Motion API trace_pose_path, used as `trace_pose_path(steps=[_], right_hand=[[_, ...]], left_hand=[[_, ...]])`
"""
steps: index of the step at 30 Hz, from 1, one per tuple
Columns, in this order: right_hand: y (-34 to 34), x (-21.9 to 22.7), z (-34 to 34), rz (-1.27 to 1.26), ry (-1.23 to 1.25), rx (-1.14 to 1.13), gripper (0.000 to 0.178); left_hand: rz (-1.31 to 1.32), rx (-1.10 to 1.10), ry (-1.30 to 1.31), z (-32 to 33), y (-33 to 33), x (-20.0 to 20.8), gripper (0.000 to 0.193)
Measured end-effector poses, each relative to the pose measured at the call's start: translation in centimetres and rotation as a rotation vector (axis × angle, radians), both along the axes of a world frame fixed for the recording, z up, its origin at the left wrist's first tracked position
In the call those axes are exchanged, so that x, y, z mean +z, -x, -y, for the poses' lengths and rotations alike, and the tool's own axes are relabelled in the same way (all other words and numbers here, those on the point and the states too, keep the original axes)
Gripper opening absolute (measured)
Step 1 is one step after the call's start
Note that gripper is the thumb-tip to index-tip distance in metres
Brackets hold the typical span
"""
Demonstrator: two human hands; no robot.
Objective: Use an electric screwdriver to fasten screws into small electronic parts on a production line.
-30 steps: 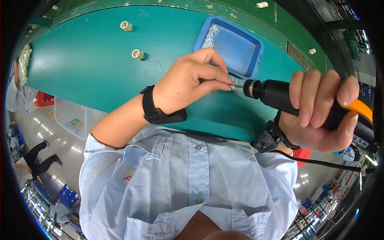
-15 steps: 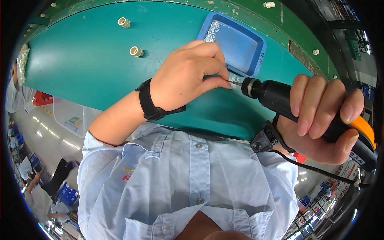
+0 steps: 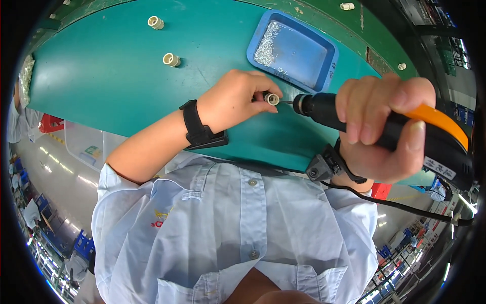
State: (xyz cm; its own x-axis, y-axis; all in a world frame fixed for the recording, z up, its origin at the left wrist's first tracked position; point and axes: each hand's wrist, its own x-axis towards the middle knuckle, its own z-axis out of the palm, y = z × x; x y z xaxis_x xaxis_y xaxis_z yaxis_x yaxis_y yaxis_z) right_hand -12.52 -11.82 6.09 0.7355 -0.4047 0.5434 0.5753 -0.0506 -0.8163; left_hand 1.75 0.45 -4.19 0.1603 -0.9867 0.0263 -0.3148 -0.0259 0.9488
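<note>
Slippage looks like the main danger: the thin bit (image 3: 288, 103) of the power driver (image 3: 324, 110) points sideways at a small round part (image 3: 273, 99), and fingertips sit right beside its line. If the tip skidded off, it could jab the thumb or a finger. A likely cause would be the part twisting in the pinch, since it is held up off the green table (image 3: 111, 76), or the bulky driver tilting its nose off line. The nose is also near the blue tray (image 3: 304, 53), so a wide swing could bump it and spill the small silver pieces (image 3: 268, 48) (screws or pins, too small to tell) heaped at its left end. A snag on the black cord (image 3: 400, 204) could pull the aim off too.

As for the grip, the left hand (image 3: 233, 99) has thumb and fingers nearly together, closed on the part, its open end turned toward the camera. The right hand (image 3: 382, 119) wraps firmly round the driver's thick body, fingers over the top and thumb below. Whether the bit touches the part, I cannot tell. Two pale fittings, the far one (image 3: 156, 23) and the near one (image 3: 172, 60), stand well apart from both hands.
</note>
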Motion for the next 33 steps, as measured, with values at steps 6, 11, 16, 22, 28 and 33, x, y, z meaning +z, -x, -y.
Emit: trace_pose_path(steps=[6,11,16,22,28,33], right_hand=[[-1.1,-0.3,-1.3,-0.171,0.037,-0.156,0.027],[-1.4,-0.7,-1.2,-0.22,0.095,-0.163,0.027],[-1.7,-0.8,-1.3,-0.221,0.07,-0.144,0.026],[-1.7,-0.8,-1.4,-0.292,0.12,-0.162,0.027],[-1.7,-0.6,0.0,-0.262,0.232,-0.007,0.026],[-0.7,3.2,1.9,0.016,-0.056,0.09,0.021]], left_hand=[[-0.119,-0.008,-0.068,0.3,0.1,-0.8,0.024],[-0.113,0.005,-0.088,0.3,0.3,0.1,0.024],[-0.095,-0.002,-0.108,0.2,0.5,0.3,0.022],[-0.012,-0.019,-0.11,0.4,0.4,1.1,0.022],[-0.017,-0.042,-0.047,0.4,0.4,0.6,0.018],[0.123,-0.047,0.048,0.2,0.8,0.1,0.023]])
